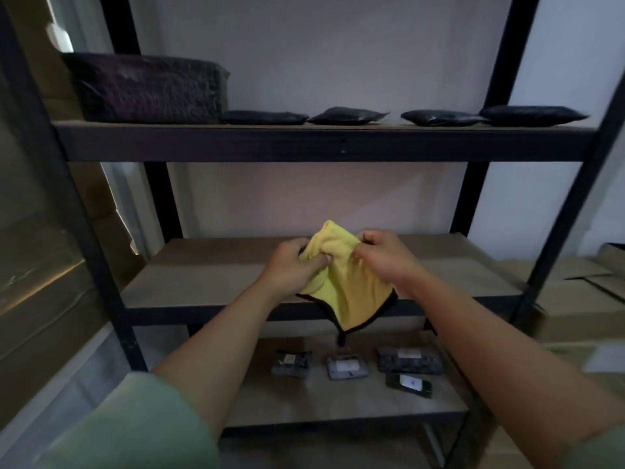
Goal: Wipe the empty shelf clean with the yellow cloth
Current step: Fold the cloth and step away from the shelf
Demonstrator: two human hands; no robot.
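Head view: yellow cloth [348, 282], black-edged, bunched up in mid-air over the front of the empty shelf [209, 275], lower corner hanging past the shelf's front edge. Left hand [294, 265] with grip closed on the cloth's left side, fingers curled into the folds. Right hand [385, 255] with grip pinched shut on the cloth's upper right. Above, dark flat pouches [348, 116] in a row beside a wrapped dark bundle [148, 88]. Below, small labelled packets [348, 367] on the lower shelf.
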